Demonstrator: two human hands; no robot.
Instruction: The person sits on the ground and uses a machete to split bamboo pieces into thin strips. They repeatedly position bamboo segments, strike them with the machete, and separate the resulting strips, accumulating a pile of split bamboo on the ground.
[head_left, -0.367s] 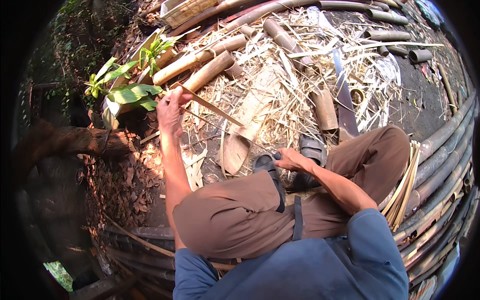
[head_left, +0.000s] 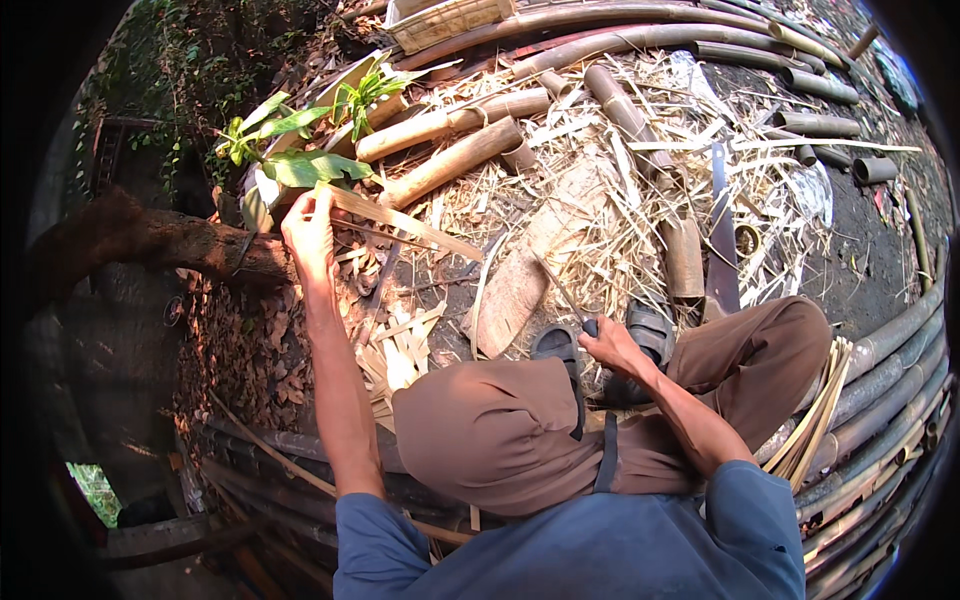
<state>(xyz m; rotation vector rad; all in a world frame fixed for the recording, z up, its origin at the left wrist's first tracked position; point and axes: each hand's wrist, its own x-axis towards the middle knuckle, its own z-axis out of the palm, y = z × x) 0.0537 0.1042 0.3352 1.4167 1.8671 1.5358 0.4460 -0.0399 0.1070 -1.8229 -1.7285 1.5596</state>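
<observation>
My left hand point(head_left: 308, 238), raised at the left beside the green leaves, pinches one end of a pale bamboo strip point(head_left: 410, 224). The strip slants down to the right, and a thinner, darker strip seems to run just below it. My right hand point(head_left: 614, 350), in front of my sandals, is closed round the dark handle of a knife point(head_left: 565, 290). Its narrow blade points up and away to the left, apart from the strip. Between the hands a flat wooden board point(head_left: 510, 305) lies slanted on the ground.
Bamboo shavings point(head_left: 590, 225) cover the ground ahead. Cut bamboo tubes point(head_left: 455, 160) lie beyond, and a handsaw point(head_left: 722, 235) is at the right. Bamboo poles point(head_left: 880, 390) are stacked to the right. A thick branch point(head_left: 180, 240) juts in from the left; split strips point(head_left: 815, 410) lean by my right knee.
My left hand has drawn left with the strip. The knife in my right hand, earlier in line with a thin strip running to the left hand, now stands apart with its blade tilted upward.
</observation>
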